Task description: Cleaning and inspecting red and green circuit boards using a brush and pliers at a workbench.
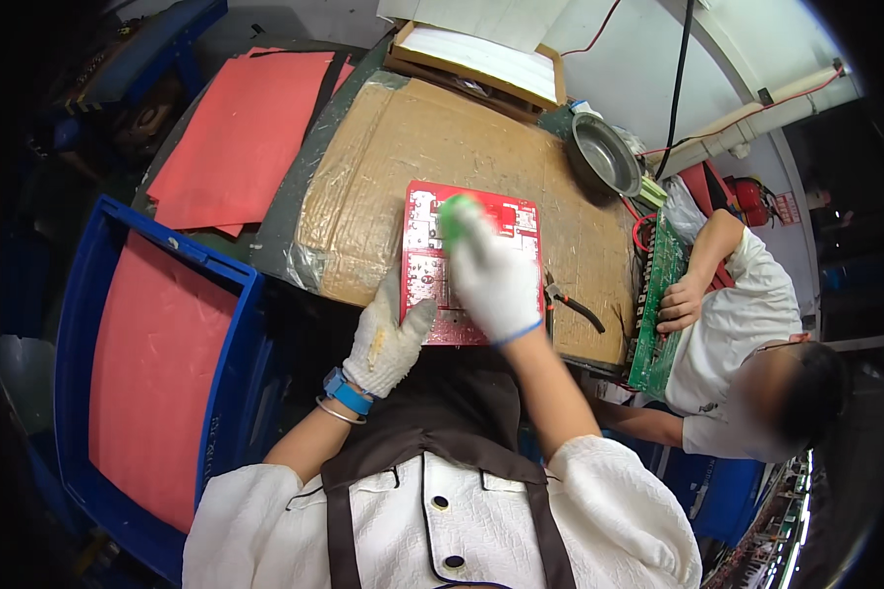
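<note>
While left hand (388, 339) steadies it, red board (471, 260) lies under right hand (491, 275) — touching.

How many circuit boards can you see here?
2. A red circuit board lies on the cardboard under the gloved hands; a green circuit board is at the right, under a co-worker's hand. Others may be hidden.

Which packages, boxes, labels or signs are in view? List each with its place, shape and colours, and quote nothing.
Open cardboard box: far end of the bench, shallow, brown, white sheets inside.
Flattened cardboard sheet: on the bench under the red circuit board, brown, partly taped.
Blue plastic crate: at the person's left, rectangular, red sheet inside.
Small sign: far right beside a red cylinder, red and white, too small to make out.
No screens show.
</note>
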`<state>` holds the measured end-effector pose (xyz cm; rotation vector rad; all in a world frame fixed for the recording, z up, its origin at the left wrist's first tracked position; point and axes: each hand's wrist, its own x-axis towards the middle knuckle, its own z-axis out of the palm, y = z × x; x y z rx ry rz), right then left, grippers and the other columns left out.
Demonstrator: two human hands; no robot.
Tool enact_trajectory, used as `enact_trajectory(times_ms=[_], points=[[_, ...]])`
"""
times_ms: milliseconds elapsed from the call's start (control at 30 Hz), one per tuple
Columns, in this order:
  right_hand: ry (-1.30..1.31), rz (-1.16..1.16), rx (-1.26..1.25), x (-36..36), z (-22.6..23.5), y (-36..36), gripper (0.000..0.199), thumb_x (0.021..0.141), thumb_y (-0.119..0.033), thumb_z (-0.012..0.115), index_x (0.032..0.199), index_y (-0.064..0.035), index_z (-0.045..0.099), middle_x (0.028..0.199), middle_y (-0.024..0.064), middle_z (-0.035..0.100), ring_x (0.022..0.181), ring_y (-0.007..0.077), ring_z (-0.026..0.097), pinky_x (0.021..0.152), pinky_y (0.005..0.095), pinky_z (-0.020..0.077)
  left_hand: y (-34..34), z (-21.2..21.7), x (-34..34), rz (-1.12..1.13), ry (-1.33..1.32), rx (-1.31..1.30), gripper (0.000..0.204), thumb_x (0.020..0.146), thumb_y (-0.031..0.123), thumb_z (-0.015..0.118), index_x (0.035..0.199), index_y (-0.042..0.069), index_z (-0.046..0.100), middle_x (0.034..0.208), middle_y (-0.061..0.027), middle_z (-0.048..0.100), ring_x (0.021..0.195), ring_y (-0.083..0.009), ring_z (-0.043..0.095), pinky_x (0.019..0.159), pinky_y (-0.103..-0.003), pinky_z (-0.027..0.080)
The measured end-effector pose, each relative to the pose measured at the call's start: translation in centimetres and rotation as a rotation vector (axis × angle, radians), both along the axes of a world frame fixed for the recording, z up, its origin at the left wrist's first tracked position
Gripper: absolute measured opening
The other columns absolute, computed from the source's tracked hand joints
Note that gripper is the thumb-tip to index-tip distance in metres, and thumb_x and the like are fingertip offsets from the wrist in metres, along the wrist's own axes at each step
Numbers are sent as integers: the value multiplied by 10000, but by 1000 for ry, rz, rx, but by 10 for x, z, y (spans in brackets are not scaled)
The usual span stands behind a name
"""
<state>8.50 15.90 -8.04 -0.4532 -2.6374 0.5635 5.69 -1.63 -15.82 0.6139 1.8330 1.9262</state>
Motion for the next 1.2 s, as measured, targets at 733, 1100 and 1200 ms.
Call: enact_trajectory(times_ms=[733, 1100, 1200], points=[[-49, -215, -16, -17, -4, 49, 324, 1012, -369, 600, 1252, -178, 706, 1003, 206, 756, 928, 404, 738, 841, 484, 586, -7, 41, -20, -125, -491, -60, 463, 890, 210, 757, 1246, -30, 583, 818, -69, 649, 435, -93, 485, 365, -257, 389], [-203, -72, 217, -31, 9, 34, 313, 1006, -365, 561, 1265, -236, 679, 936, 213, 755, 900, 437, 730, 825, 529, 571, -9, 35, -19, -130, -541, -62, 520, 871, 175, 760, 1302, -45, 570, 847, -80, 659, 451, -108, 498, 379, -255, 402], [-345, -229, 291, -33, 27, 62, 331, 991, -381, 586, 1246, -217, 719, 995, 212, 754, 925, 420, 727, 838, 504, 573, -7, 33, -19, -132, -495, -3, 491, 870, 184, 756, 1275, -36, 584, 849, -80, 662, 448, -112, 497, 380, -263, 403]])
